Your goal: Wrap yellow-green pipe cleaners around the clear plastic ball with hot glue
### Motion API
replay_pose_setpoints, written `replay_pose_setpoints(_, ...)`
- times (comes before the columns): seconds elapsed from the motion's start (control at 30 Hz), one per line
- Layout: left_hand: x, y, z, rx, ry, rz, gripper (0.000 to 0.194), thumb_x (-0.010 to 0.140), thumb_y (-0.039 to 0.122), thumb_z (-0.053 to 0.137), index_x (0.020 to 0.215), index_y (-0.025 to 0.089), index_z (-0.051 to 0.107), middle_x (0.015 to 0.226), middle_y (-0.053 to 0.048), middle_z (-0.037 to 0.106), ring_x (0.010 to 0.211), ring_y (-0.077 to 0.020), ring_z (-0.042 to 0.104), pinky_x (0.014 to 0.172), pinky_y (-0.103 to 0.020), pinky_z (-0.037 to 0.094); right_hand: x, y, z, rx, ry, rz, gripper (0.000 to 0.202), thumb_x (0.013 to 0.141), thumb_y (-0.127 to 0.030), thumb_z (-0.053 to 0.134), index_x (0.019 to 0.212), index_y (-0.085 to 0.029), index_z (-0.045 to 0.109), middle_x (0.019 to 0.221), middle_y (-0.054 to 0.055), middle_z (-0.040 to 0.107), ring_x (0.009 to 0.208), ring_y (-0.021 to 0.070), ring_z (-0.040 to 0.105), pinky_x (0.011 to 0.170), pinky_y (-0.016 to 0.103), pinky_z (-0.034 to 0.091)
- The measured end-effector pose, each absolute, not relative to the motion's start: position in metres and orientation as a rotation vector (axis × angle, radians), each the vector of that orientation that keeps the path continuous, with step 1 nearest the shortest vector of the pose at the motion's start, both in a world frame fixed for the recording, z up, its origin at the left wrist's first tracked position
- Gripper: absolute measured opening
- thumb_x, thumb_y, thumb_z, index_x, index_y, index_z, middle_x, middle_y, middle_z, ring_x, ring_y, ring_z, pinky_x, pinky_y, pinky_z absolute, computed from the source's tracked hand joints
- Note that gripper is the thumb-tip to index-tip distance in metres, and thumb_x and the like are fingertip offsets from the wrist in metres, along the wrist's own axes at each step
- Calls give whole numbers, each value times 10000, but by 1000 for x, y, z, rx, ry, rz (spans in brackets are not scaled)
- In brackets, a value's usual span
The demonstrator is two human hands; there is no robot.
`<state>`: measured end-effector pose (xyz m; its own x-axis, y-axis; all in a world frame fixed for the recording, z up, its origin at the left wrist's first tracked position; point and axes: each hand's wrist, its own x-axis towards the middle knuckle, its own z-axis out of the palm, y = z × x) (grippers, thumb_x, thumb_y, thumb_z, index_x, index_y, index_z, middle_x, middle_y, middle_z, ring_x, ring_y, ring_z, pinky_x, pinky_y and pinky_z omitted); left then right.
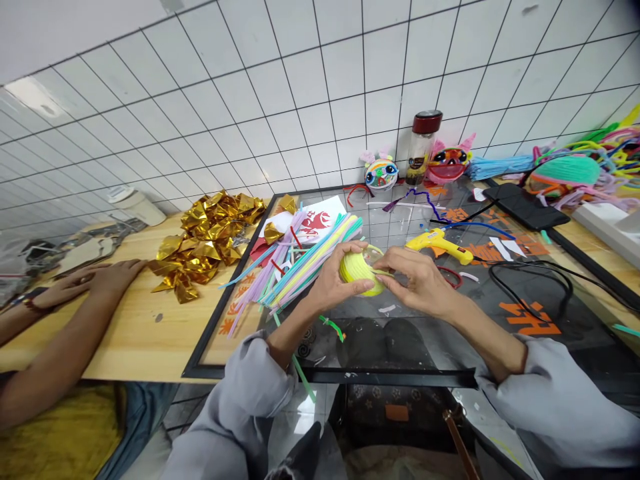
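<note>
Yellow fuzzy strands wound into a rounded ball are held above a black-framed glassy panel, cupped in the left hand at nine o'clock; the right hand, at three, pinches a thin yellow strand. Beyond, pastel fuzzy stems lie toward nine o'clock, a yellow plastic glue gun toward two.

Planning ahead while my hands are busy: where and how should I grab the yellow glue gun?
Grip the yellow glue gun by its handle, probably from the right with your right hand: it lies on its side, handle slanting right, body pointing left.
</note>
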<state>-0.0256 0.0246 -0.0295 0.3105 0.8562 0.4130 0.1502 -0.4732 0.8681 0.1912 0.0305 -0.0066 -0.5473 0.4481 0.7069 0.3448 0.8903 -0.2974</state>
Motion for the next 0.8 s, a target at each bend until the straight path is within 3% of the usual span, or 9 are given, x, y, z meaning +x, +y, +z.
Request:
replay_pose_setpoints(0.13, -26, 25, -29, 1979, 919, 1183, 697, 644, 515, 894, 1151, 225, 513, 1430, -166, 577, 1381, -332, 535, 1189, -543, 360, 192, 32, -8, -566, -2191, 164, 66, 955, -211, 593, 964, -179, 651, 836, 59, 696, 707, 168, 621, 648, 296, 473)
replay_pose_setpoints(0.47, -28, 29, -34, 2048, 935, 1189, 684, 659, 527, 888, 1160, 222, 537, 1411, -158, 581, 1397, -337, 526, 1177, -536, 375, 195, 35, -4, -761, -1981, 484, 207, 951, -366, 637, 974, -172, 707, 806, 45, 675, 743, 172, 637, 675, 301, 506)
replay_pose_setpoints(0.57, -29, 29, -33, 2037, 939, 1178, 685, 657, 514, 894, 1162, 222, 534, 1441, -163, 560, 1425, -338, 501, 1186, -527, 368, 203, 44, -7, -918, -1871, 646, 316, 919, -441, 644, 1106, -193, 701, 1012, 94, 700, 916, 227, 676, 749, 349, 555)
replay_pose_setpoints(0.67, -30, 30, -34, 2019, 957, 1182, 682, 649, 478, 903, 1162, 220, 533, 1445, -160, 556, 1436, -343, 489, 1195, -517, 361, 212, 52, -14, -977, -1970, 880, 636, 840, -494, 718, 1408, -258, 557, 1425, 141, 585, 1260, 321, 601, 949, 477, 555)
replay_pose_setpoints(0.73, -31, 32, -35, 1998, 956, 1197, 676, 645, 447, 905, 1163, 221, 534, 1426, -147, 568, 1431, -341, 491, 1199, -510, 357, 214, 56, -20, -918, -2100, 1012, 915, 760, -498, 796, 1552, -278, 393, 1599, 145, 428, 1441, 359, 453, 1117, 556, 448)
replay_pose_setpoints(0.8, -32, 33, -36, 1948, 937, 1210, 668, 639, 419, 907, 1159, 225, 535, 1412, -131, 574, 1417, -332, 501, 1196, -497, 364, 212, 57, -27, -837, -2183, 1110, 1084, 710, -486, 842, 1610, -253, 285, 1666, 156, 318, 1514, 362, 352, 1217, 563, 327)
